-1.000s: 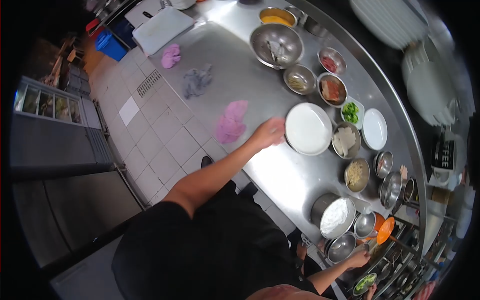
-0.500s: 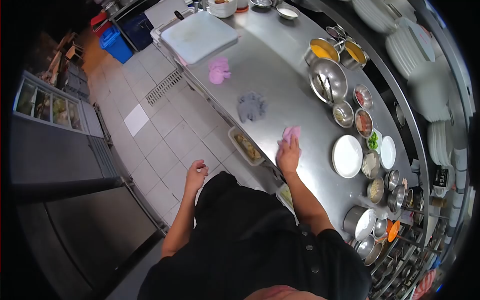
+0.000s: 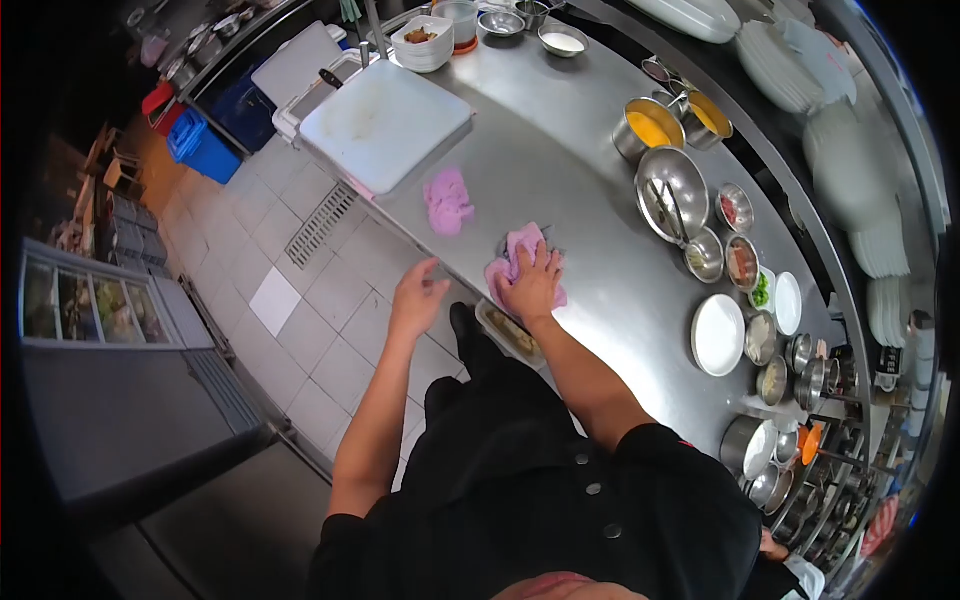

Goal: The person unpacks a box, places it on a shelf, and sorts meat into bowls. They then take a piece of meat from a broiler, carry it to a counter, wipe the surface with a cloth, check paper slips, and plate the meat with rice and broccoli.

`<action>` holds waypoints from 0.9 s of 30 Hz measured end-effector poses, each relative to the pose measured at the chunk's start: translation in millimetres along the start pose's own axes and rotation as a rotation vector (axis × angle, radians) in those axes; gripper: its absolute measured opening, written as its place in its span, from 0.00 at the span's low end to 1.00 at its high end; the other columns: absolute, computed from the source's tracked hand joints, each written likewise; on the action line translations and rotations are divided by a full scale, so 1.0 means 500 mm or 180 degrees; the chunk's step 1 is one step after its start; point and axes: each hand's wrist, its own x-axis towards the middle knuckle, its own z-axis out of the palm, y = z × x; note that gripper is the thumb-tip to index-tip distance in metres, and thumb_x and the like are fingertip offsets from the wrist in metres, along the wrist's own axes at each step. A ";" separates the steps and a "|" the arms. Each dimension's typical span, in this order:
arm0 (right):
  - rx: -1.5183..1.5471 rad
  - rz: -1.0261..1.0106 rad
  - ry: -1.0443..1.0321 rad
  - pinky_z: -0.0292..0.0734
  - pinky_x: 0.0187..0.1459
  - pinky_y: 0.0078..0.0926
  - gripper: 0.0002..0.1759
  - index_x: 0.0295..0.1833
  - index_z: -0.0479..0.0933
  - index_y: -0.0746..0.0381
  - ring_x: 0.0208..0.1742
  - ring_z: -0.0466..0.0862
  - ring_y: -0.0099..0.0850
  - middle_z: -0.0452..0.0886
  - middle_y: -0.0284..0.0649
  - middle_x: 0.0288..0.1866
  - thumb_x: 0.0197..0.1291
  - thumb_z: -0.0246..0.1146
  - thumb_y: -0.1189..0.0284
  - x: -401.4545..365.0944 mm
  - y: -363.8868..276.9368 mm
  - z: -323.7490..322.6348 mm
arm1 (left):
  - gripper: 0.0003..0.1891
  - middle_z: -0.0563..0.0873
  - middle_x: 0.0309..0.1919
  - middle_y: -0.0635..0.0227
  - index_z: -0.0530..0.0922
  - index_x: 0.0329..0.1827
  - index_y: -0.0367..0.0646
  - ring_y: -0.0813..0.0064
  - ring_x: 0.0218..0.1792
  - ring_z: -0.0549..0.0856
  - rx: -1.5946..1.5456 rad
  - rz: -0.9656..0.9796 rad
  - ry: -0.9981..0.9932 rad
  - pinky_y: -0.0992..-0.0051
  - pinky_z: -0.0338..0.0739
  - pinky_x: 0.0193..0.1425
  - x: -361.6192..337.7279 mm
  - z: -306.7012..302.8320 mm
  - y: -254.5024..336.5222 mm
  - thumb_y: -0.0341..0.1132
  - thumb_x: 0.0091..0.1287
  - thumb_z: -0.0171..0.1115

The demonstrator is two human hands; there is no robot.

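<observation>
My right hand [image 3: 533,283] presses down on a pink cloth [image 3: 524,240] on the steel counter, its fingers spread over the bunched fabric. A dark grey patch [image 3: 558,247], perhaps another cloth or a wire scrubber, peeks out beside it, mostly covered. Farther along the counter lies a second crumpled pink cloth [image 3: 448,203], which neither hand touches. My left hand [image 3: 418,298] hovers off the counter's front edge above the floor, fingers loosely bent and apart, with nothing in it.
A white cutting board [image 3: 385,125] lies at the far end. Along the counter's back stand pots of yellow liquid [image 3: 650,128], a bowl with tongs [image 3: 672,195], small ingredient bowls and white plates [image 3: 718,335]. Below the front edge is a food tray [image 3: 510,332]. Another person's hand [image 3: 772,545] shows lower right.
My right hand has slid the pink cloth along the counter toward the cutting board and onto the dark grey patch. My left hand has moved up and right, nearer the counter edge.
</observation>
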 end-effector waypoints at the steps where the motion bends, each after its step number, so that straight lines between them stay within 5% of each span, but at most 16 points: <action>1: 0.0021 0.0188 0.0173 0.55 0.74 0.76 0.42 0.75 0.72 0.53 0.80 0.55 0.71 0.57 0.56 0.83 0.55 0.71 0.52 0.037 -0.001 0.015 | 0.26 0.83 0.62 0.51 0.77 0.68 0.41 0.55 0.58 0.86 0.0470 0.0251 -0.0062 0.62 0.80 0.60 0.053 0.002 0.044 0.34 0.67 0.68; 6: -0.0044 0.0476 0.1355 0.54 0.77 0.69 0.37 0.71 0.75 0.55 0.76 0.63 0.67 0.65 0.55 0.78 0.56 0.69 0.56 0.332 0.077 0.081 | 0.30 0.71 0.74 0.45 0.76 0.71 0.45 0.42 0.70 0.75 0.1442 0.0654 -0.0100 0.53 0.72 0.73 0.315 0.068 0.045 0.37 0.64 0.69; 10: -0.0611 0.0982 0.1656 0.56 0.76 0.63 0.34 0.69 0.77 0.51 0.74 0.66 0.63 0.68 0.53 0.76 0.58 0.67 0.51 0.679 0.202 0.115 | 0.32 0.61 0.80 0.47 0.73 0.74 0.52 0.33 0.75 0.65 0.2438 0.1005 -0.0541 0.48 0.67 0.78 0.439 0.117 -0.050 0.38 0.65 0.68; 13: -0.0266 0.1102 0.1082 0.59 0.75 0.60 0.36 0.71 0.76 0.49 0.73 0.68 0.60 0.69 0.51 0.76 0.60 0.65 0.47 0.919 0.271 0.062 | 0.32 0.63 0.78 0.46 0.74 0.73 0.50 0.36 0.75 0.64 0.3250 0.1655 -0.0716 0.47 0.66 0.78 0.477 0.115 -0.064 0.37 0.63 0.69; 16: -0.0754 0.0672 0.0721 0.69 0.68 0.54 0.32 0.67 0.79 0.54 0.63 0.78 0.54 0.79 0.52 0.64 0.61 0.65 0.49 1.047 0.274 0.045 | 0.30 0.67 0.75 0.47 0.76 0.68 0.44 0.37 0.73 0.66 0.2721 0.1148 -0.0850 0.46 0.69 0.75 0.503 0.098 -0.029 0.35 0.61 0.70; 18: -0.0759 0.0367 0.0613 0.73 0.62 0.52 0.27 0.61 0.80 0.56 0.56 0.82 0.51 0.83 0.51 0.54 0.59 0.65 0.53 1.023 0.162 0.019 | 0.23 0.74 0.69 0.48 0.81 0.60 0.40 0.42 0.68 0.73 0.2045 0.1054 -0.0800 0.50 0.74 0.69 0.538 0.067 -0.010 0.29 0.59 0.69; 20: -0.0275 -0.0017 0.0242 0.80 0.47 0.55 0.22 0.53 0.80 0.59 0.47 0.85 0.50 0.85 0.50 0.47 0.54 0.63 0.59 1.003 0.123 0.100 | 0.19 0.81 0.60 0.49 0.84 0.53 0.39 0.47 0.61 0.79 0.1280 0.1775 -0.0625 0.55 0.76 0.65 0.589 0.031 -0.040 0.24 0.56 0.67; 21: -0.0068 0.0036 0.0580 0.80 0.42 0.56 0.23 0.54 0.79 0.58 0.44 0.85 0.52 0.85 0.52 0.46 0.52 0.63 0.61 0.942 0.039 0.089 | 0.18 0.82 0.57 0.50 0.84 0.52 0.38 0.48 0.59 0.81 0.1122 0.1667 -0.0357 0.57 0.76 0.65 0.604 0.013 -0.015 0.23 0.56 0.65; 23: -0.0479 -0.0624 0.0851 0.77 0.53 0.61 0.30 0.61 0.76 0.58 0.50 0.83 0.56 0.84 0.55 0.47 0.48 0.65 0.64 0.820 -0.010 0.239 | 0.19 0.83 0.54 0.51 0.84 0.51 0.37 0.50 0.57 0.82 0.0853 0.1541 0.0063 0.59 0.76 0.65 0.613 -0.023 0.060 0.22 0.55 0.64; 24: -0.0229 -0.0386 0.0102 0.73 0.61 0.61 0.30 0.58 0.78 0.59 0.57 0.80 0.57 0.82 0.56 0.52 0.46 0.67 0.65 0.735 -0.090 0.215 | 0.19 0.83 0.53 0.52 0.84 0.52 0.36 0.51 0.57 0.82 0.0761 0.1531 0.0242 0.60 0.76 0.66 0.621 -0.040 0.088 0.22 0.54 0.64; 25: -0.0320 -0.0741 0.0681 0.71 0.65 0.59 0.30 0.59 0.79 0.60 0.63 0.77 0.57 0.78 0.59 0.59 0.46 0.68 0.67 0.642 -0.136 0.262 | 0.19 0.82 0.55 0.52 0.84 0.52 0.36 0.51 0.57 0.82 0.0783 0.1651 0.0102 0.60 0.76 0.66 0.639 -0.063 0.093 0.22 0.55 0.64; 26: -0.0251 -0.0581 -0.0123 0.68 0.69 0.62 0.31 0.62 0.79 0.59 0.70 0.72 0.58 0.74 0.58 0.67 0.49 0.69 0.65 0.553 -0.211 0.175 | 0.19 0.82 0.56 0.52 0.83 0.53 0.36 0.51 0.58 0.82 0.0790 0.1767 -0.0011 0.60 0.76 0.66 0.659 -0.068 0.098 0.22 0.55 0.65; 27: 0.0113 -0.1074 0.0091 0.63 0.72 0.65 0.33 0.67 0.77 0.55 0.77 0.66 0.59 0.70 0.55 0.74 0.53 0.70 0.63 0.461 -0.237 0.133 | 0.19 0.82 0.56 0.52 0.83 0.53 0.36 0.51 0.58 0.82 0.0646 0.1894 -0.0171 0.60 0.76 0.66 0.664 -0.054 0.102 0.22 0.55 0.65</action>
